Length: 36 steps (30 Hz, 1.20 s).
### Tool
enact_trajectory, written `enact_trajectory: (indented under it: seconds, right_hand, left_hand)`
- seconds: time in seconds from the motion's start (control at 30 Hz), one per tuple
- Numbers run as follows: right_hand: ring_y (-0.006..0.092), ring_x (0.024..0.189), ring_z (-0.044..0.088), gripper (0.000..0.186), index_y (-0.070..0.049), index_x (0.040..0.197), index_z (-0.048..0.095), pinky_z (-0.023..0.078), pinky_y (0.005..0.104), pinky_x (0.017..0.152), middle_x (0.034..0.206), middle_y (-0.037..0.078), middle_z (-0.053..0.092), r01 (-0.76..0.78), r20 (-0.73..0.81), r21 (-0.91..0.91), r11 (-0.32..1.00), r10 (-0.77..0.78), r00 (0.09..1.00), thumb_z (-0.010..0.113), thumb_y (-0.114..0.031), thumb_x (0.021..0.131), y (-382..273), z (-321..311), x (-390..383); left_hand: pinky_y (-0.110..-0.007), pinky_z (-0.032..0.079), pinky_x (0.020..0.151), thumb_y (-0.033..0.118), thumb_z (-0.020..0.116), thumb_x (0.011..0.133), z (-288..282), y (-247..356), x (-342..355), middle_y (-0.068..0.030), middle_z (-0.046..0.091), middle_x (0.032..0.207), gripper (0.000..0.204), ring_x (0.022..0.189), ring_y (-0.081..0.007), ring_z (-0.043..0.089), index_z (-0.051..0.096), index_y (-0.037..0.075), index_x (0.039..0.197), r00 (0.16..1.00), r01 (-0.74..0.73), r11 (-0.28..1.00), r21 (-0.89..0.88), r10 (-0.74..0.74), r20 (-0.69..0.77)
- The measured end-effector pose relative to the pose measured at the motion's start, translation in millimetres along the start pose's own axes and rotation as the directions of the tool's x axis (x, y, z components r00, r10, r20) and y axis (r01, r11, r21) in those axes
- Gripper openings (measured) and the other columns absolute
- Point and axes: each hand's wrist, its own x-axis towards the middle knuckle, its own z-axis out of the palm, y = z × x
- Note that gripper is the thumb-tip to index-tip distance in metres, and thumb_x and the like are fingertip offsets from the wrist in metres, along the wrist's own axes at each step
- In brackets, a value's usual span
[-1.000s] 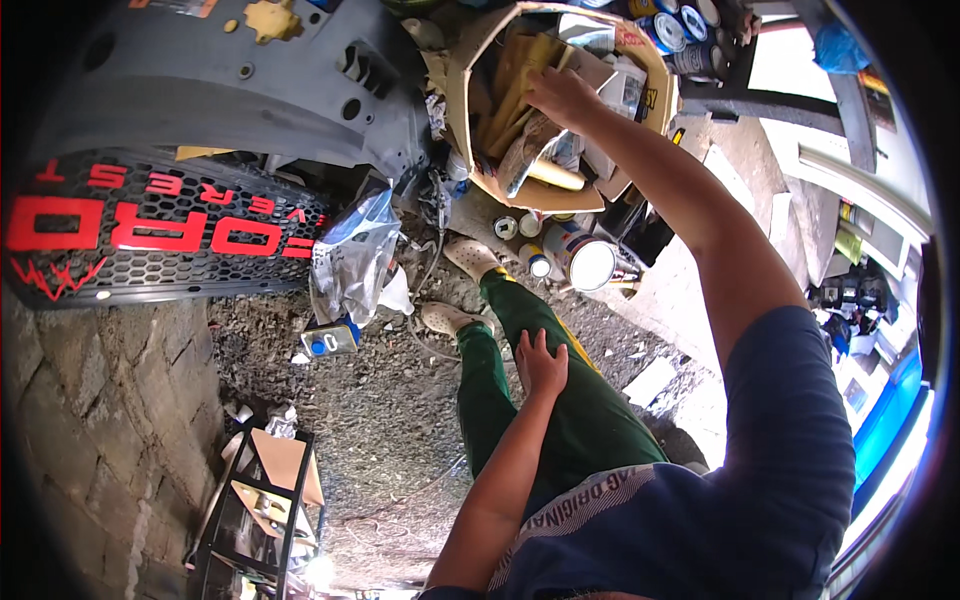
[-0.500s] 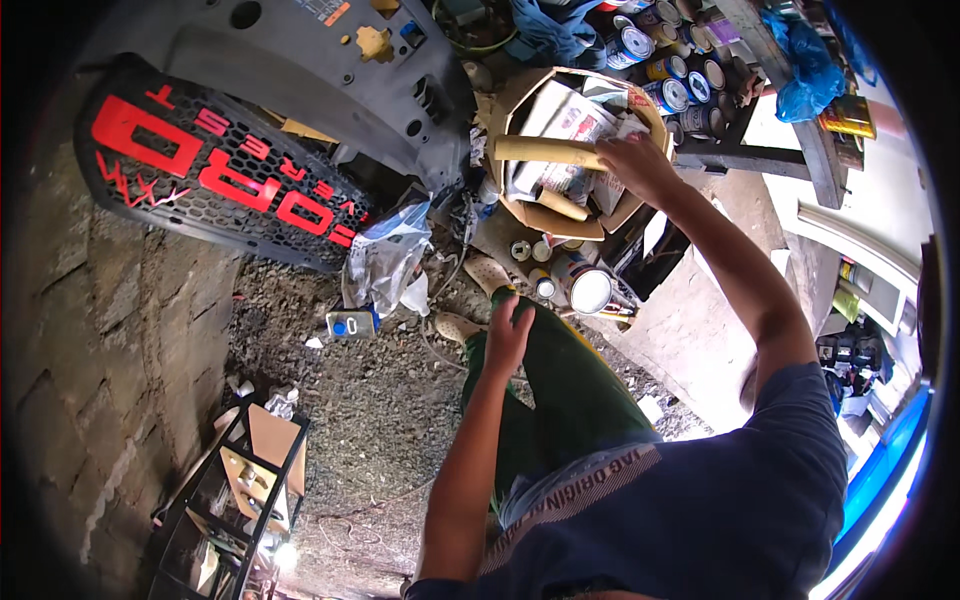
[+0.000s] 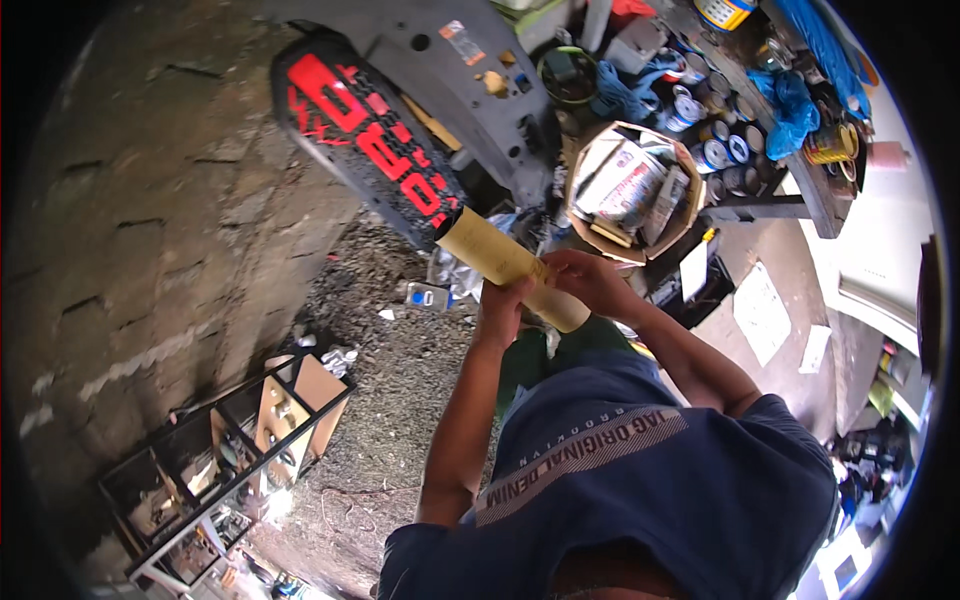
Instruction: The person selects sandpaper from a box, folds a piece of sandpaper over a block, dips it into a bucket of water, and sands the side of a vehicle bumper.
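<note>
Held in front of my body is a tan paper roll, slanting from upper left to lower right, with a dark hollow showing at its upper-left end. My left hand grips it from below near the middle, thumb along its side. On the right, the fingers of my right hand are bent against its upper side, close to the lower-right end. Beyond my hands stands a many-sided cardboard box holding folded newspapers.
Cans crowd a shelf at the upper right, beside a blue plastic bag. A grey panel with a red-lettered black grille leans at the upper left. Lower left stands a black-framed rack. A clear jug lies on the gravel.
My right hand has brought the roll out from over the box toward my body. My left hand has risen from near my leg and taken hold of it. The view has shifted.
</note>
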Motion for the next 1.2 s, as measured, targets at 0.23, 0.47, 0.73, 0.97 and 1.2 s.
enact_trajectory:
  seconds: [0.23,0.47,0.73,0.97,1.2]
  right_hand:
    - [0.0248,0.103,0.071,0.03,-0.005,0.12,0.067,0.057,0.0339,0.088,0.11,0.012,0.071,0.168,0.01,-0.216,0.962,-0.169,0.985,0.074,-0.006,0.09,-76,76,-8]
    - [0.013,0.095,0.064,0.014,-0.003,0.11,0.067,0.054,0.0292,0.075,0.103,0.005,0.068,0.183,0.268,0.074,0.98,-0.196,0.943,0.066,-0.006,0.097,-102,86,-17]
    - [0.0224,0.097,0.065,0.027,-0.005,0.114,0.071,0.052,0.036,0.084,0.101,0.009,0.065,0.605,0.302,-0.156,0.781,-0.545,0.782,0.072,-0.007,0.087,-118,91,-7]
    - [0.0402,0.123,0.056,0.056,-0.011,0.138,0.061,0.051,0.0465,0.103,0.138,0.02,0.05,0.743,0.272,-0.454,0.492,-0.718,0.641,0.077,-0.014,0.085,-121,76,-18]
    - [0.0365,0.132,0.054,0.093,-0.003,0.156,0.035,0.048,0.0421,0.109,0.153,0.024,0.041,0.458,0.273,-0.468,0.756,-0.37,0.888,0.084,-0.029,0.082,-107,58,-11]
  left_hand:
    - [-0.038,0.052,0.101,0.005,0.078,0.082,-31,60,-82,-0.0084,0.066,0.124,0.056,0.115,-0.02,0.064,0.057,0.0,0.134,0.934,-0.248,0.893,0.376,0.324,-0.153]
    - [-0.04,0.05,0.105,0.0,0.062,0.083,-6,88,-126,-0.0158,0.066,0.127,0.061,0.118,-0.0267,0.065,0.046,-0.001,0.142,0.863,-0.351,0.89,0.292,0.428,-0.266]
    - [-0.046,0.039,0.115,0.047,0.054,0.099,-26,52,-128,-0.0195,0.049,0.147,0.075,0.135,-0.0316,0.051,0.031,0.004,0.155,0.892,-0.421,0.876,0.236,0.446,-0.067]
    - [-0.04,0.042,0.112,0.045,0.06,0.104,11,61,-133,-0.0171,0.043,0.153,0.086,0.136,-0.0277,0.047,0.018,-0.003,0.161,0.878,-0.34,0.884,0.319,0.421,-0.229]
    - [-0.038,0.049,0.105,0.01,0.067,0.095,57,90,-130,-0.0167,0.057,0.137,0.06,0.121,-0.0264,0.06,0.042,-0.006,0.147,0.812,-0.321,0.876,0.361,0.45,-0.37]
